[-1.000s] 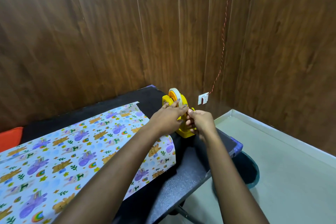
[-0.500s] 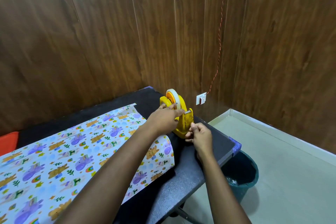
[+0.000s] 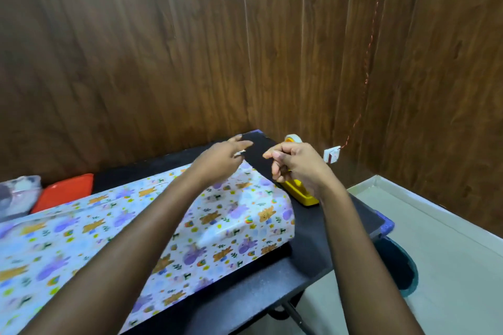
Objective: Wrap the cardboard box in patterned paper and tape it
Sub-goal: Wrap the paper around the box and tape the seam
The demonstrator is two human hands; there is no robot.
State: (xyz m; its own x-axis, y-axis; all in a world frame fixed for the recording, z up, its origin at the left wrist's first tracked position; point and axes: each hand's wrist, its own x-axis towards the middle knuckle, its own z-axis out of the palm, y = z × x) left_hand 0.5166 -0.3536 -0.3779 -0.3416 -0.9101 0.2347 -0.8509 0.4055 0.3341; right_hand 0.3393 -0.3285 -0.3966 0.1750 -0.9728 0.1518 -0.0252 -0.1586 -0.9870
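Paper-covered box (image 3: 245, 212) lies on black table (image 3: 321, 250), just left of and a bit nearer than the yellow tape dispenser (image 3: 300, 194); its far right corner is just beside the dispenser base. Long axis runs left-right across the table w/ a slight tilt. Right end points toward the dispenser side, left end runs out of frame. Patterned paper (image 3: 81, 239) (bears, purple animals, rainbows on white) covers the top & drapes down the near side to the tabletop.

Both hands are in the air over the box's far right end. L hand (image 3: 221, 162), left of dispenser: fingers mostly stretched toward the other hand, small pale sliver at the tips. It's blurred, so can't tell if it's pinching anything. R hand (image 3: 298, 167) is in front of the dispenser, partly hiding it. Its fingers are curled w/ thumb to index, but can't tell whether anything's betw. them. Hands are near each other, not touching.

Tape roll (image 3: 294, 139) peeks above R hand, on top of the dispenser. Far left of dispenser, by the wall: orange flat item (image 3: 65, 190) & clear plastic bag (image 3: 16, 194). Just right of it, on the wood wall (image 3: 163, 49): white socket (image 3: 332, 155) w/ red cord (image 3: 366, 81) going up. Below-right, under the table edge: teal bin (image 3: 402, 272).
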